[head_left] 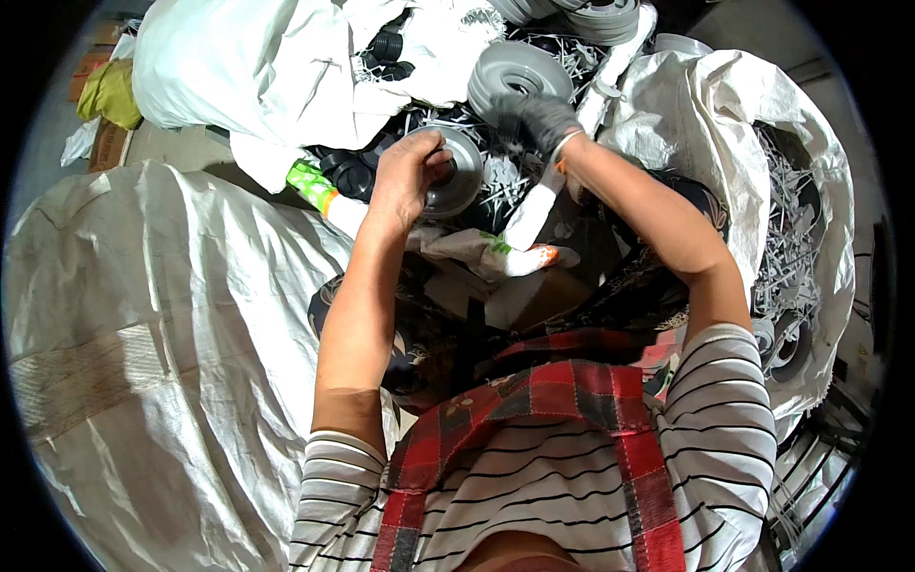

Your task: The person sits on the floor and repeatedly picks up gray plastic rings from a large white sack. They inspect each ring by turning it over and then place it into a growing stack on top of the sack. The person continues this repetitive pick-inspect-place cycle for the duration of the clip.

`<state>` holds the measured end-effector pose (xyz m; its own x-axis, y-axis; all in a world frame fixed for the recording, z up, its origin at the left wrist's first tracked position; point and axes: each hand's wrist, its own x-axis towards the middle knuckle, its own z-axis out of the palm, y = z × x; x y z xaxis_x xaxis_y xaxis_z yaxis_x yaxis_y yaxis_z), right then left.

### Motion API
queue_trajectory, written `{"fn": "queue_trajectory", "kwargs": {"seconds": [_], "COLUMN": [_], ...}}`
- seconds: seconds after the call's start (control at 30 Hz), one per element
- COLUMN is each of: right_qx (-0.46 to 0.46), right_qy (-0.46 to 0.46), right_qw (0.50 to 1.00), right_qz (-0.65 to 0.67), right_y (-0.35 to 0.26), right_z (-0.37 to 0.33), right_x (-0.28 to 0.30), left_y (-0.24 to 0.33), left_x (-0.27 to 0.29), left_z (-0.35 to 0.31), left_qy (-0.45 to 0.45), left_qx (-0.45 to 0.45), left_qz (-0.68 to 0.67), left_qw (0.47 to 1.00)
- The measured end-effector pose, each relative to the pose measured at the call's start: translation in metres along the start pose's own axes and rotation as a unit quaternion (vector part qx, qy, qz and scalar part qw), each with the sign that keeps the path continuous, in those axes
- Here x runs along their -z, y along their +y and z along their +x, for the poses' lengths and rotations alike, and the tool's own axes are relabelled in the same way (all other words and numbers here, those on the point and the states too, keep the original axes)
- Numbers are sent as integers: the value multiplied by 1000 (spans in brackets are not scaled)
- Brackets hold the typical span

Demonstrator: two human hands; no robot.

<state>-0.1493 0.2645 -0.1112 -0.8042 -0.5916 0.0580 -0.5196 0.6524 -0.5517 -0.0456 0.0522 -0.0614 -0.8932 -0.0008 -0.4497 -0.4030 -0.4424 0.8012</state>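
My bare left hand (410, 174) is closed, its fingers curled over a round grey plastic part (461, 179) with a raised rim. My right hand (538, 121) wears a dark grey glove and is blurred by motion. It is beside a stack of grey plastic rings (524, 69), partly covering the lower edge; its fingertips are not clear. Both hands are over an opened white woven sack (276, 67) holding black plastic rings (353, 173) and thin white plastic scraps (502, 181).
Another open white sack (829, 162) with pale scraps (791, 238) and grey rings stands at the right. A large white woven sack (181, 334) spreads over the left side. Cardboard boxes (110, 145) and a yellow-green bag (110, 93) are at the far left.
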Motion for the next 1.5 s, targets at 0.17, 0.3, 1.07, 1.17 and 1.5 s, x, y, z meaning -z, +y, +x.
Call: {"fn": "queue_trajectory", "kwargs": {"seconds": [0.17, 0.3, 1.07, 1.17, 1.5], "right_qx": [-72, -26, -38, -75, -103], "right_qy": [-73, -167, -37, -40, 1], "right_qw": [724, 671, 969, 949, 899], "right_qz": [683, 722, 240, 302, 425], "right_y": [-41, -67, -80, -92, -100], "right_z": [-19, -29, 3, -3, -14], "right_x": [55, 53, 56, 59, 57], "left_y": [14, 23, 18, 16, 21], "left_x": [-23, -21, -46, -40, -47], "left_z": [-3, -2, -15, -11, -16], "left_qy": [11, -21, 149, 134, 176], "left_qx": [-123, -167, -261, -207, -237], "left_qz": [-17, -100, 232, 149, 255], "left_qw": [992, 981, 925, 958, 921]}}
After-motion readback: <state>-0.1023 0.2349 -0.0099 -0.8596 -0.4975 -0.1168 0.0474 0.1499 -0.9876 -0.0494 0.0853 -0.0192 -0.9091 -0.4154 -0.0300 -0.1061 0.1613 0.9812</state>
